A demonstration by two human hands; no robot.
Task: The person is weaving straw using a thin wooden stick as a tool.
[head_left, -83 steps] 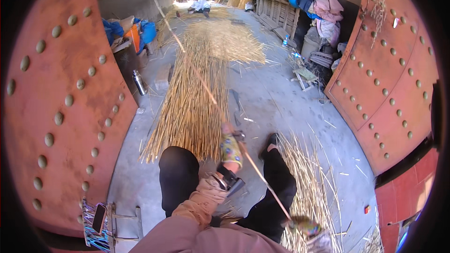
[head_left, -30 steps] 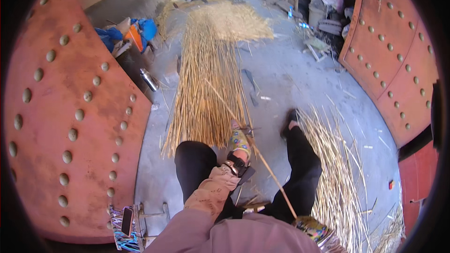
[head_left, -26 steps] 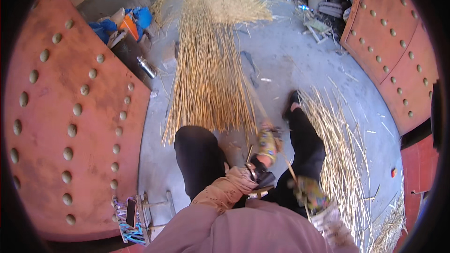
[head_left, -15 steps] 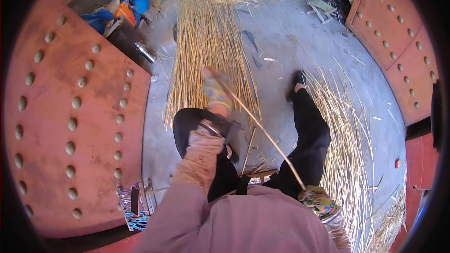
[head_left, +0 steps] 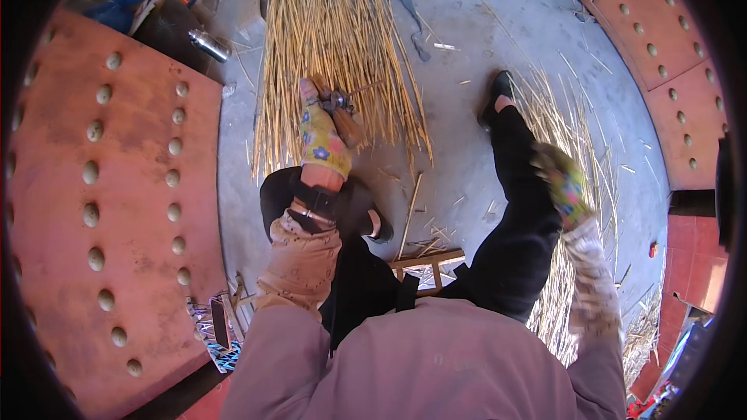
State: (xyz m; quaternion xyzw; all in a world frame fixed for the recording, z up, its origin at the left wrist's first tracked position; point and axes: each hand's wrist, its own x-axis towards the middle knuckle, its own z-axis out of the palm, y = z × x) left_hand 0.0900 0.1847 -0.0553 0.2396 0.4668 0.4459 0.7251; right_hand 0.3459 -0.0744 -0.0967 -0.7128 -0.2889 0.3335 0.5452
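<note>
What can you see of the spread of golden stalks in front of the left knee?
The spread of golden stalks is many thin, straight, dry-looking plant stems, loose with no tie in view. They lie roughly side by side on the grey floor, fanning out toward the person with uneven near ends; the far end runs out of the picture. The gloved left grip, closed on a small metal tool, hides some near ends; whether either touches the stalks I cannot tell.

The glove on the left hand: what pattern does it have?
Yellow-green glove with a multicoloured flower print, seen best in the head view.
</note>
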